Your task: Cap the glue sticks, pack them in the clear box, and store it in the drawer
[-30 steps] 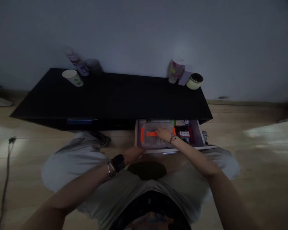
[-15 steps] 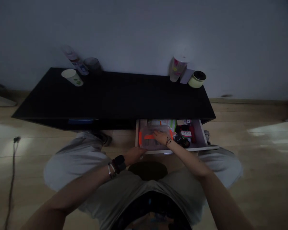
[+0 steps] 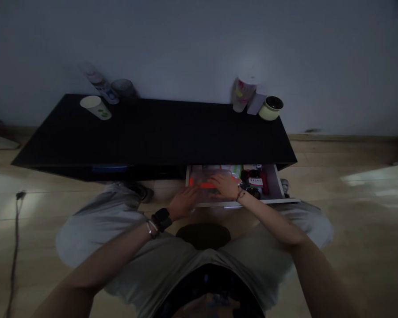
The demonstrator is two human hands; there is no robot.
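Observation:
An open white-walled drawer sticks out under the black desk, right of centre. Inside lies a clear plastic box with orange latches, partly covered by my hands. My right hand rests flat on the box lid with its fingers apart. My left hand lies over the box's near left corner at the drawer's front edge, and it grips nothing that I can see. Red and white packets fill the drawer's right side, next to my right wrist. Pale packaging lies behind the box.
A black desktop holds a paper cup, a printed plastic cup and a pale green mug along the wall. A spray bottle and dark jar stand behind it. My knees flank the drawer; a cable runs along the wooden floor.
My left hand has moved up from the drawer's front edge onto the box. The box's orange latch now sits slightly further left, and my right hand has shifted with it.

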